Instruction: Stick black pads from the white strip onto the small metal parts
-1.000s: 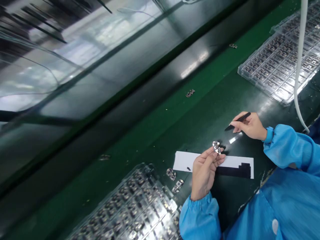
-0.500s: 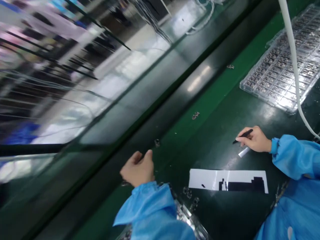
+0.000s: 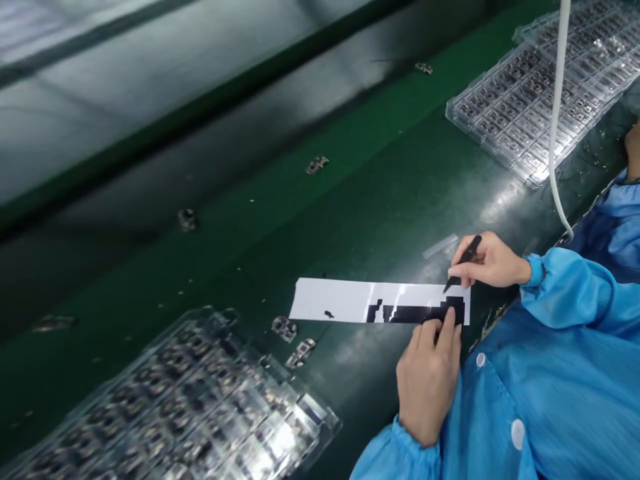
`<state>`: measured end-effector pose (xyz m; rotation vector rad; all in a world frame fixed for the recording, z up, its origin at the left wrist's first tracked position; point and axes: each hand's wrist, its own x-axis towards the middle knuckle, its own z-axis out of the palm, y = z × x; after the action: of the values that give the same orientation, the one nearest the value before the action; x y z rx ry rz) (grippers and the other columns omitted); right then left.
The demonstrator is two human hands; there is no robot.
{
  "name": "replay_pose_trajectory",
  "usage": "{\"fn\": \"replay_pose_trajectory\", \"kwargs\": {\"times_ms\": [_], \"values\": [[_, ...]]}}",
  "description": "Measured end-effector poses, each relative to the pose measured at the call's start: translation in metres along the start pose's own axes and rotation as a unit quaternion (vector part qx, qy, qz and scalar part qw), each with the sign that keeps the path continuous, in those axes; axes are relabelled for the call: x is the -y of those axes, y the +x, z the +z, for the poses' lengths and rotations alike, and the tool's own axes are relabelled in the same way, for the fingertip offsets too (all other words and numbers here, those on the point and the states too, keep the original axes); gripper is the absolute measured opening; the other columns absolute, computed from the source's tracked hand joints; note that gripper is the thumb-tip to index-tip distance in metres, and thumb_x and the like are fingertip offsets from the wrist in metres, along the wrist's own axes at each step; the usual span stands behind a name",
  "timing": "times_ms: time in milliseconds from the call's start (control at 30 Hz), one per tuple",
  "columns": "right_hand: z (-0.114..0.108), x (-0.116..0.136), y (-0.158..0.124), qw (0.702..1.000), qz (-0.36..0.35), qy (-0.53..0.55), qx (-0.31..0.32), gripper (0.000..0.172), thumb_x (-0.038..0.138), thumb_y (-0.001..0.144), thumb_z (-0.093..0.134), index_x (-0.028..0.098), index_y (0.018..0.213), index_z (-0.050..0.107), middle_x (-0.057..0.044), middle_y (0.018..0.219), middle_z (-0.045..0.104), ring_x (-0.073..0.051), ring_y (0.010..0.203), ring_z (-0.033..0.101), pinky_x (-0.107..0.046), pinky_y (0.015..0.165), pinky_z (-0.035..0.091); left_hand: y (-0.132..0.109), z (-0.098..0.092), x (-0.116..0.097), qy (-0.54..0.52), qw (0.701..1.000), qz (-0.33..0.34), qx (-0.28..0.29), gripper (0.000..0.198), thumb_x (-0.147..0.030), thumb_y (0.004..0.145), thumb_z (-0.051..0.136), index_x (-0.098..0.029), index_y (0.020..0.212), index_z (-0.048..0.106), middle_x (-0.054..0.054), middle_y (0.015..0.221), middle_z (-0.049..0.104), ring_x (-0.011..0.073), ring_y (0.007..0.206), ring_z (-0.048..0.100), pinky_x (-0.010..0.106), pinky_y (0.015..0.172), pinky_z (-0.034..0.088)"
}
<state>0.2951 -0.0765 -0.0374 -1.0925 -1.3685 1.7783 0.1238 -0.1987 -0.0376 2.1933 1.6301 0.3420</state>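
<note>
My right hand point(image 3: 487, 261) pinches black tweezers point(image 3: 463, 262), their tip touching the upper edge of a white paper strip point(image 3: 340, 300) near its right end. My left hand point(image 3: 429, 380) rests its fingertips on the strip's lower edge, over black tape pieces point(image 3: 417, 314) stuck there. Nothing shows held in that hand. Two small metal parts point(image 3: 285, 328) lie on the mat just below the strip. Another similar part point(image 3: 301, 353) sits beside that one.
Clear plastic trays of small metal parts lie at upper right point(image 3: 520, 113) and lower left point(image 3: 170, 413). Several loose parts point(image 3: 317, 165) dot the green mat point(image 3: 380, 200). A white tube point(image 3: 556, 127) hangs past the right tray. A clear plastic strip point(image 3: 440, 246) lies above my right hand.
My left hand moved in from the far side of the mat onto the strip, and the small metal part it held earlier no longer shows. The view turned and shifted.
</note>
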Motion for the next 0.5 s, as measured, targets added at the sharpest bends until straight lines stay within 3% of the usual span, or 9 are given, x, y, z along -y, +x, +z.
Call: {"fn": "replay_pose_trajectory", "kwargs": {"times_ms": [267, 500], "values": [[0.0, -0.011, -0.008, 0.996, -0.011, -0.086, 0.013, 0.03, 0.037, 0.067, 0.074, 0.014, 0.073, 0.057, 0.002, 0.05, 0.06, -0.014, 0.047, 0.063, -0.021, 0.044, 0.049, 0.006, 0.004, 0.0, 0.094, 0.996, 0.005, -0.003, 0.036, -0.03, 0.093, 0.043, -0.015, 0.12, 0.06, 0.006, 0.077, 0.057, 0.018, 0.069, 0.053, 0.027, 0.05, 0.035], [-0.002, -0.013, -0.009, 0.997, -0.008, -0.072, 0.021, 0.031, 0.038, 0.067, 0.075, 0.014, 0.074, 0.057, 0.001, 0.054, 0.062, -0.015, 0.05, 0.065, -0.022, 0.046, 0.051, 0.004, 0.004, 0.002, 0.13, 0.991, 0.01, -0.008, 0.033, -0.029, 0.094, 0.042, -0.016, 0.117, 0.061, 0.003, 0.076, 0.054, 0.0157, 0.066, 0.052, 0.027, 0.05, 0.035]]}}
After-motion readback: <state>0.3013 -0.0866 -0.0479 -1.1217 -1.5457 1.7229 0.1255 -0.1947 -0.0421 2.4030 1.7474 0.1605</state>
